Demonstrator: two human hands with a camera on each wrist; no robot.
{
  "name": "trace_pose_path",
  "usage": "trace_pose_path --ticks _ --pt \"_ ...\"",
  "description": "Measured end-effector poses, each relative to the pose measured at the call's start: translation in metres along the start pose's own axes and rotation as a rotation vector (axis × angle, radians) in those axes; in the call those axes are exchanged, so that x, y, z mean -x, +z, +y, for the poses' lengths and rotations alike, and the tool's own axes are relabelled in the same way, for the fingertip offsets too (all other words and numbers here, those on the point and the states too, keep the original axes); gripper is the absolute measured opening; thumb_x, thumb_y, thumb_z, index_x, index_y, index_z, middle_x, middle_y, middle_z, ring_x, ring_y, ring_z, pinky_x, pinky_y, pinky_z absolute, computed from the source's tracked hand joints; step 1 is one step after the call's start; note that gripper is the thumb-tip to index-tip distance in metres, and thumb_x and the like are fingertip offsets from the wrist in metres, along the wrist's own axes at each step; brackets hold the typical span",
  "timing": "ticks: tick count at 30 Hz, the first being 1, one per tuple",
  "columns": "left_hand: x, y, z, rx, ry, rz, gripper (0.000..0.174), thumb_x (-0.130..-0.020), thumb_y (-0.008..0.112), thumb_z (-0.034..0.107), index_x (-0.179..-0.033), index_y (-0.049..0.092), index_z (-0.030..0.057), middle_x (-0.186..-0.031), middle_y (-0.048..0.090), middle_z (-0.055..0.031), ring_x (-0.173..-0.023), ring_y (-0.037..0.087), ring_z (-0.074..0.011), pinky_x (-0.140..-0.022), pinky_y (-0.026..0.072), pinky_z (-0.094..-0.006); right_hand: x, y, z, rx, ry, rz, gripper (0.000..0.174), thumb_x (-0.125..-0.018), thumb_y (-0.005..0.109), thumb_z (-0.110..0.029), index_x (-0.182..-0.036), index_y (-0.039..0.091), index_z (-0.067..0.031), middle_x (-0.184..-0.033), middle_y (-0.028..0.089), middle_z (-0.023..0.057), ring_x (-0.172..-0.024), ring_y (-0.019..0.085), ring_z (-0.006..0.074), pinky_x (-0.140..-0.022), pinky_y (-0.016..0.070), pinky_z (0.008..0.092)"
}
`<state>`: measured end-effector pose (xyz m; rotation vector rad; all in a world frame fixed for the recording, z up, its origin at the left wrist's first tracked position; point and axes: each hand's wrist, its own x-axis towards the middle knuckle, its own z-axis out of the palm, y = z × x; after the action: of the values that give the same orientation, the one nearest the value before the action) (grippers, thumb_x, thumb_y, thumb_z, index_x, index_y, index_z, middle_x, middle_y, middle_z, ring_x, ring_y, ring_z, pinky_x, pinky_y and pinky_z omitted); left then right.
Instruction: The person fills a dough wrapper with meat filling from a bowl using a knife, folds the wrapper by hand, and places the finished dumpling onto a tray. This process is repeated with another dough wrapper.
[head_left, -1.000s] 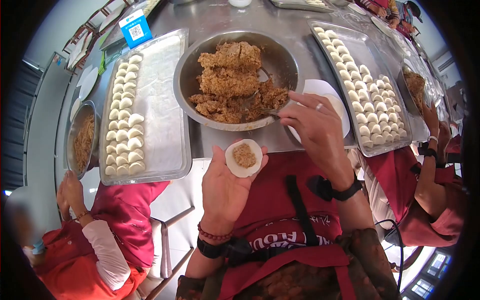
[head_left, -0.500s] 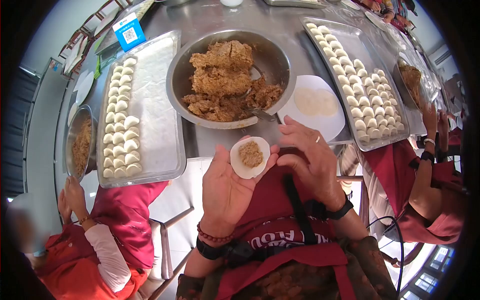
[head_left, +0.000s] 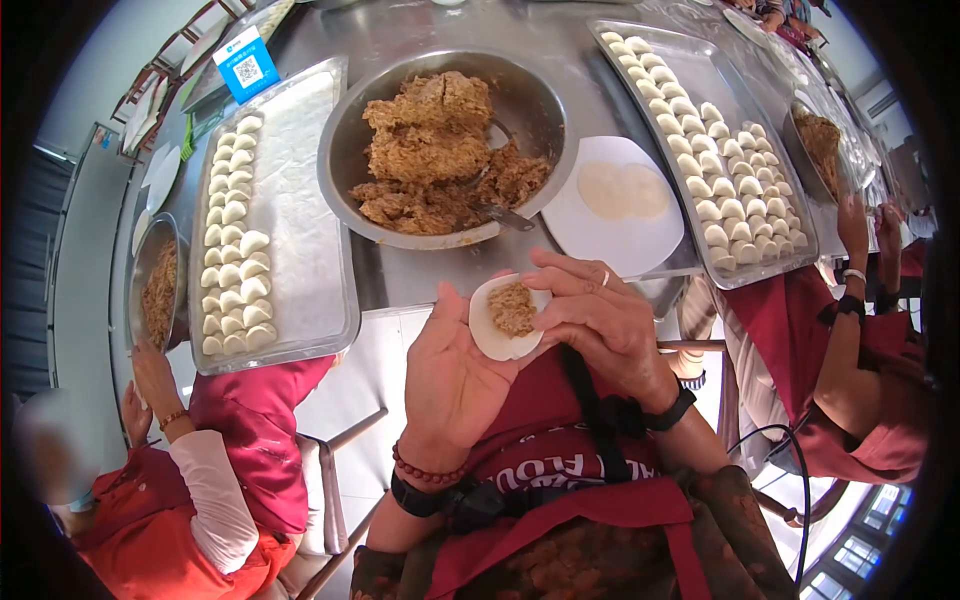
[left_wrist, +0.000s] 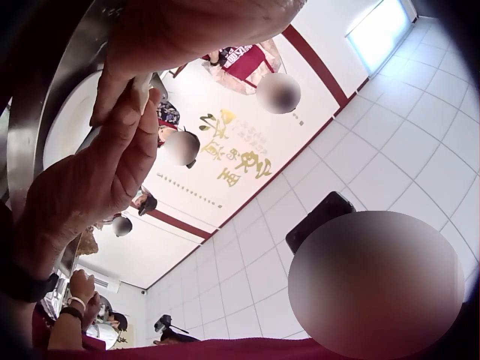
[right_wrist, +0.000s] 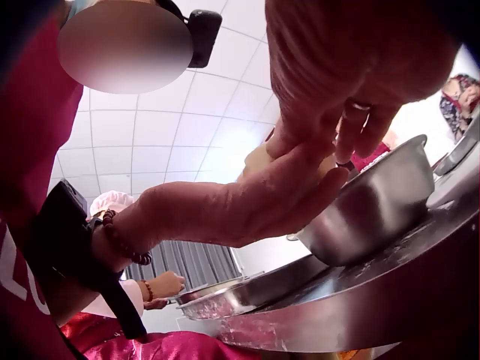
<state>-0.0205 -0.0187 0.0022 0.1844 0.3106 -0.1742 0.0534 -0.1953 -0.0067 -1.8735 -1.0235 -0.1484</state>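
Observation:
A round dumpling wrapper [head_left: 486, 338] with a mound of brown filling [head_left: 511, 309] lies on the fingers of my upturned left hand [head_left: 450, 375]. The left thumb points up, away from the wrapper. From the right, my right hand [head_left: 612, 328] pinches the wrapper's edge between thumb and fingers; in the left wrist view, a white bit of wrapper [left_wrist: 142, 91] shows between them. Beyond the hands stands a metal bowl [head_left: 545, 95] of filling, with a spoon [head_left: 507, 216] leaning inside its near right rim. A white plate [head_left: 600, 245] holds flat wrappers [head_left: 622, 190] beside the bowl.
Metal trays with rows of folded dumplings flank the bowl: a left tray [head_left: 310, 250] and a right tray [head_left: 712, 70]. A blue QR-code sign [head_left: 245, 68] stands behind the left one. People sit at both sides, each near a smaller bowl of filling.
My right hand has let go of the spoon at the bowl, come down toward me and taken the wrapper's right edge. My left hand still carries the filled wrapper, shifted slightly right.

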Motion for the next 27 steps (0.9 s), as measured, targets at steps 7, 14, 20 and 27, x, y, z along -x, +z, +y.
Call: trace_pose_path --ticks 7,14,20,27 --pt "0.0 -0.002 -0.005 0.062 0.073 -0.059 0.055 -0.108 0.028 0.04 -0.134 0.043 -0.0064 -0.136 0.052 -0.0209 -0.126 0.053 -0.0329 -0.109 0.0415 -0.0526 -0.001 0.004 -0.008 0.042 -0.007 0.013 0.015 -0.08 0.075 -0.014 -0.093 0.068 -0.0126 -0.121 0.069 0.0048 -0.122 0.061 0.0283 -0.093 0.0483 0.038" --pt "0.002 0.004 -0.003 -0.01 0.052 0.023 0.056 -0.108 0.027 0.04 -0.136 0.04 -0.0075 -0.136 0.051 -0.0224 -0.13 0.05 -0.0346 -0.113 0.0377 -0.0552 -0.001 0.0 0.005 0.025 0.023 0.021 0.017 -0.079 0.075 -0.012 -0.095 0.069 -0.0117 -0.12 0.069 0.0054 -0.121 0.061 0.0286 -0.094 0.0488 0.0384" --pt "0.002 0.002 -0.006 0.043 0.1 -0.007 0.055 -0.108 0.029 0.038 -0.137 0.039 -0.0078 -0.138 0.05 -0.0218 -0.131 0.049 -0.0339 -0.114 0.038 -0.053 0.0 0.004 0.005 -0.01 0.017 0.037 0.016 -0.08 0.075 -0.011 -0.094 0.068 -0.0108 -0.12 0.07 0.0058 -0.12 0.062 0.0288 -0.094 0.0491 0.0376" --pt "0.003 -0.001 -0.018 -0.357 0.242 -0.087 0.049 -0.101 0.055 0.017 -0.142 0.038 -0.0052 -0.135 0.053 -0.0144 -0.127 0.052 -0.022 -0.11 0.0439 -0.0384 -0.001 0.005 -0.003 -0.02 0.07 0.054 0.014 -0.079 0.076 -0.011 -0.091 0.068 -0.0099 -0.118 0.07 0.006 -0.118 0.063 0.0286 -0.094 0.0492 0.0376"
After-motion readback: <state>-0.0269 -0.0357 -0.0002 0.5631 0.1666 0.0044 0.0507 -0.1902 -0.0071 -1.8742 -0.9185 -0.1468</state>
